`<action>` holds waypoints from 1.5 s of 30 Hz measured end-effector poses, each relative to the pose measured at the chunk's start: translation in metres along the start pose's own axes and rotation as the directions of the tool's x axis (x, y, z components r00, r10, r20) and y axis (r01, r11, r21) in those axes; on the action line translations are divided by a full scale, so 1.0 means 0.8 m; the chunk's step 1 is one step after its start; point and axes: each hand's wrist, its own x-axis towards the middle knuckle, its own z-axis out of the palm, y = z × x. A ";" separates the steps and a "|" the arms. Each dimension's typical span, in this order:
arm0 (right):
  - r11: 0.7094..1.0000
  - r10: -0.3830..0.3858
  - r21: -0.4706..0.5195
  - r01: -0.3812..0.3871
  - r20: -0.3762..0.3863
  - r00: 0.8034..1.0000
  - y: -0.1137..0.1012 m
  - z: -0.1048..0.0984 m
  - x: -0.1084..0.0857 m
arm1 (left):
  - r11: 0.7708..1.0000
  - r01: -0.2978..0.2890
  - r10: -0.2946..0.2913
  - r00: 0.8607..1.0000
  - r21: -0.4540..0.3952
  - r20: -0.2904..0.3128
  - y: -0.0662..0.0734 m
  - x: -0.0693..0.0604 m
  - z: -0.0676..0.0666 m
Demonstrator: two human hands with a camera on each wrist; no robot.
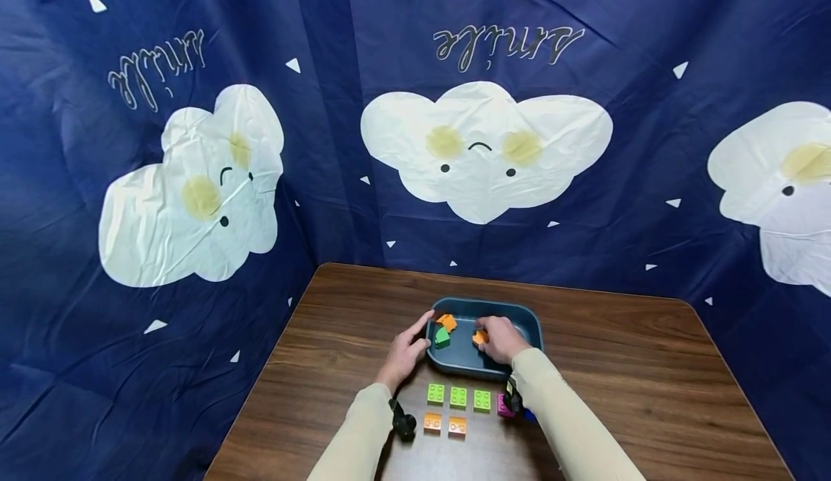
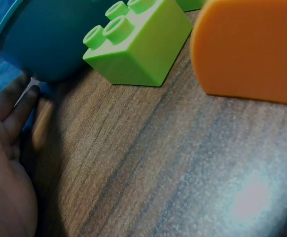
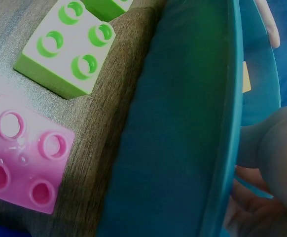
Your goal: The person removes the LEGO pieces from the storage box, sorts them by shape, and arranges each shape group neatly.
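A teal plastic bin (image 1: pixel 470 371) stands on the table. My right hand (image 1: pixel 501 340) reaches into it and grips an orange toy brick (image 1: pixel 480 337) with thumb and fingers near the bin's floor. In the right wrist view the bin wall (image 3: pixel 183 128) hides that brick and most of the fingers. My left hand (image 1: pixel 404 357) rests against the bin's left side, its fingers extended along the rim; the left wrist view shows this hand (image 2: pixel 8 143) at the left edge. Inside the bin's left end lie another orange brick (image 1: pixel 446 322) and a green brick (image 1: pixel 442 337).
In front of the bin, several light green bricks (image 1: pixel 458 396) form a row with a pink brick (image 3: pixel 27 153) and a blue one (image 1: pixel 529 415) partly under my right sleeve. Nearer, two orange bricks (image 1: pixel 457 426) sit side by side. A dark blue curtain (image 1: pixel 337 200) surrounds the wooden table (image 1: pixel 623 365).
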 end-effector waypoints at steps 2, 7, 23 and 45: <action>1.000 -0.009 -0.003 0.009 0.017 1.000 -0.001 -0.001 -0.002 | 1.000 -0.008 0.008 1.000 0.008 0.002 0.000 0.000 0.000; 1.000 -0.019 -0.022 0.020 0.045 0.999 0.000 -0.001 -0.005 | 1.000 -0.013 0.013 1.000 0.017 -0.003 0.000 -0.001 0.000; 0.993 -0.053 -0.108 0.056 0.034 0.998 0.007 -0.002 -0.012 | 1.000 0.016 -0.016 1.000 0.013 -0.001 -0.001 0.001 0.000; 0.982 -0.141 0.094 0.166 -0.233 0.962 0.008 -0.025 -0.065 | 0.999 0.022 -0.022 1.000 -0.026 0.007 0.003 0.000 0.000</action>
